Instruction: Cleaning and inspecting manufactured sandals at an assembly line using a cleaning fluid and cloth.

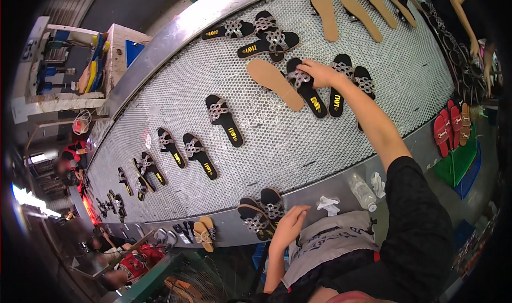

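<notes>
My right hand reaches across the mesh conveyor belt, its fingers closed on the strap end of a black sandal with a silvery, ring-patterned strap. Left of that sandal lies one sole up, its tan underside showing. Just right of the hand sits another black sandal, with one more partly behind my forearm. My left hand hangs by the belt's near edge, fingers stretched out and holding nothing. Beside it, a pair of matching sandals rests on the metal ledge.
More black sandals trail along the belt to the left. Several tan soles lie face down at the far side. A plastic bottle and crumpled tissue are on the near ledge. Red sandals sit at right; other people work nearby.
</notes>
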Demonstrator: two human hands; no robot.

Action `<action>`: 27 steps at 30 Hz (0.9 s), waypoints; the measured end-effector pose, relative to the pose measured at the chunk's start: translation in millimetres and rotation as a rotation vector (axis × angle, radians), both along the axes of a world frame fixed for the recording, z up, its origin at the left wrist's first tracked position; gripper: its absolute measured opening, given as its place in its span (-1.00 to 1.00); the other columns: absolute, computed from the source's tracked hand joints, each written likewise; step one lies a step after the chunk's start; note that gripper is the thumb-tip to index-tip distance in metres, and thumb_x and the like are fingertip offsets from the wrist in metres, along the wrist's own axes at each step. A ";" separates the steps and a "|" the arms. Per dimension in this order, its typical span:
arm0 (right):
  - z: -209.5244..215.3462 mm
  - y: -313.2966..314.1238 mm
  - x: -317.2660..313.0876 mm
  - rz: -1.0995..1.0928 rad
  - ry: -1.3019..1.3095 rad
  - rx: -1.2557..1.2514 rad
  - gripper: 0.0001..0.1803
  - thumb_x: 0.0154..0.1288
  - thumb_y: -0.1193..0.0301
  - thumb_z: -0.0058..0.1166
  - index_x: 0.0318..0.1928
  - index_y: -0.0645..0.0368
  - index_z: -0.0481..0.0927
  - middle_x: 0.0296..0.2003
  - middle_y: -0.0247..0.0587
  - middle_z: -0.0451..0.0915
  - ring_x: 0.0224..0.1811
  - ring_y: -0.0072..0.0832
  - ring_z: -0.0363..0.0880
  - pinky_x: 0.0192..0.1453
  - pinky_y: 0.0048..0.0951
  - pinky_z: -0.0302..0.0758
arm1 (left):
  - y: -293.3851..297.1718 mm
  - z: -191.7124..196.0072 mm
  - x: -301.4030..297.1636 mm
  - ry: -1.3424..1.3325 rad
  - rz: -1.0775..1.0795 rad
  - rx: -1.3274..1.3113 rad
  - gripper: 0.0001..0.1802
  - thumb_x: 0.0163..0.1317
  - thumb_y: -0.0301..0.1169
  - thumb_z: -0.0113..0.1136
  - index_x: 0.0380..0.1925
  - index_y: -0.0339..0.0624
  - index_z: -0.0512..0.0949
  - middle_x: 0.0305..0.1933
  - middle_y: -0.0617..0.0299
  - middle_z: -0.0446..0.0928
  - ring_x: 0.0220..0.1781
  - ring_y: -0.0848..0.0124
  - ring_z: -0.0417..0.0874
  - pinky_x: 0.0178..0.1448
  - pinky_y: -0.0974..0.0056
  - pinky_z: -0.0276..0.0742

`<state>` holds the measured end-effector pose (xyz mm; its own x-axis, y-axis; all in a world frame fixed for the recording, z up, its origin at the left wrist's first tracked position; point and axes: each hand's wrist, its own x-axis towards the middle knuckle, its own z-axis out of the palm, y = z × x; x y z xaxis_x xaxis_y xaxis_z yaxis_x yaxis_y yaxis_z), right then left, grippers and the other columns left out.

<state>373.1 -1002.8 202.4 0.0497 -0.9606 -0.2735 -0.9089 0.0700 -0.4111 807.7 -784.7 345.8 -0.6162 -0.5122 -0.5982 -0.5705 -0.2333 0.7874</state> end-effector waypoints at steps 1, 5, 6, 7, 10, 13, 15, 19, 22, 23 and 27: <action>10.7 1.7 5.9 -0.099 -0.021 0.139 -0.17 -0.03 0.62 0.34 0.33 0.15 0.37 0.30 -0.04 0.35 0.35 0.01 0.35 0.35 -0.10 0.45 | 0.1 6.3 2.0 -0.002 -0.018 -0.082 -0.72 0.50 -0.42 0.02 0.06 -0.30 0.59 0.01 0.01 0.63 0.10 0.15 0.66 0.23 0.22 0.49; 62.0 84.2 39.1 -0.273 -0.001 -0.306 -0.37 -0.06 0.65 0.28 0.12 0.17 0.42 0.07 -0.12 0.40 0.18 0.00 0.38 0.22 -0.08 0.50 | 1.5 19.5 9.1 0.064 0.014 -0.334 -0.73 0.46 -0.38 0.09 0.03 -0.30 0.59 0.00 -0.03 0.61 0.11 0.11 0.62 0.26 0.18 0.46; 89.6 105.0 65.9 -0.290 -0.041 -0.405 -0.39 -0.05 0.64 0.27 0.10 0.21 0.41 0.05 -0.10 0.38 0.18 -0.01 0.38 0.24 -0.10 0.48 | 2.2 24.6 13.2 0.078 -0.010 -0.499 -0.71 0.42 -0.39 0.14 0.05 -0.32 0.57 0.03 -0.06 0.58 0.18 0.03 0.56 0.33 0.12 0.40; 108.9 130.4 83.5 -0.303 -0.076 -0.443 -0.37 -0.05 0.62 0.30 0.12 0.20 0.41 0.03 -0.08 0.36 0.15 -0.03 0.38 0.23 -0.16 0.48 | -0.3 30.5 11.6 0.102 -0.067 -0.642 -0.66 0.36 -0.40 0.21 0.07 -0.33 0.56 0.13 -0.09 0.53 0.26 -0.06 0.47 0.38 0.03 0.35; 152.4 212.9 138.3 -0.416 -0.344 -0.470 -0.32 -0.06 0.59 0.37 0.13 0.18 0.39 0.00 -0.12 0.31 0.11 -0.22 0.41 0.12 -0.30 0.56 | 11.7 60.3 4.3 -0.059 -0.157 -0.898 -0.53 0.32 -0.31 0.26 0.18 -0.27 0.50 0.31 -0.13 0.44 0.44 -0.17 0.33 0.45 -0.19 0.26; 183.8 290.8 202.2 -0.541 -0.654 -0.335 -0.27 -0.06 0.60 0.43 0.15 0.15 0.34 0.02 -0.21 0.25 0.10 -0.39 0.39 0.07 -0.37 0.61 | 22.9 99.3 -11.0 -0.098 -0.080 -0.986 -0.36 0.26 -0.38 0.33 0.30 -0.38 0.39 0.36 -0.19 0.41 0.44 -0.17 0.35 0.44 -0.06 0.32; 206.9 338.9 235.0 -0.659 -0.980 -0.294 -0.24 -0.04 0.60 0.48 0.15 0.14 0.30 0.03 -0.28 0.21 0.12 -0.45 0.35 0.14 -0.34 0.61 | 38.1 124.4 -11.2 0.019 -0.049 -0.983 -0.25 0.22 -0.39 0.37 0.36 -0.44 0.31 0.31 -0.22 0.46 0.29 -0.12 0.53 0.30 0.01 0.49; 231.1 392.9 270.5 -0.555 -1.149 -0.389 -0.18 -0.07 0.66 0.46 0.18 0.20 0.23 0.05 -0.27 0.15 0.14 -0.53 0.31 0.17 -0.46 0.60 | 63.4 165.3 12.2 0.033 -0.040 -0.962 -0.27 0.05 -0.55 0.43 0.31 -0.21 0.47 0.02 0.02 0.65 -0.16 0.12 0.75 -0.21 0.23 0.65; 244.5 407.3 274.5 -0.402 -1.092 -0.485 -0.17 -0.10 0.67 0.46 0.17 0.17 0.24 0.03 -0.28 0.15 0.15 -0.50 0.31 0.19 -0.43 0.56 | 81.5 173.5 31.1 0.089 -0.078 -0.990 -0.20 -0.01 -0.57 0.35 0.35 -0.24 0.43 0.02 0.12 0.62 -0.35 0.22 0.71 -0.33 0.22 0.61; 249.0 408.7 275.5 -0.394 -1.092 -0.490 -0.17 -0.10 0.67 0.46 0.17 0.17 0.24 0.03 -0.28 0.15 0.15 -0.50 0.31 0.19 -0.43 0.56 | 86.3 170.2 35.2 0.147 -0.042 -1.006 -0.12 -0.08 -0.65 0.31 0.39 -0.23 0.39 -0.01 0.11 0.61 -0.34 0.20 0.70 -0.35 0.21 0.59; 260.3 412.7 284.0 -0.458 -1.584 -0.443 0.28 -0.10 0.60 0.55 0.57 0.05 -0.03 0.48 -0.19 0.07 0.38 -0.30 0.28 0.25 -0.25 0.49 | 95.4 154.1 50.9 0.312 0.279 -0.740 -0.13 0.09 -0.72 0.29 0.46 -0.26 0.26 0.00 0.01 0.60 -0.11 0.24 0.75 -0.16 0.31 0.67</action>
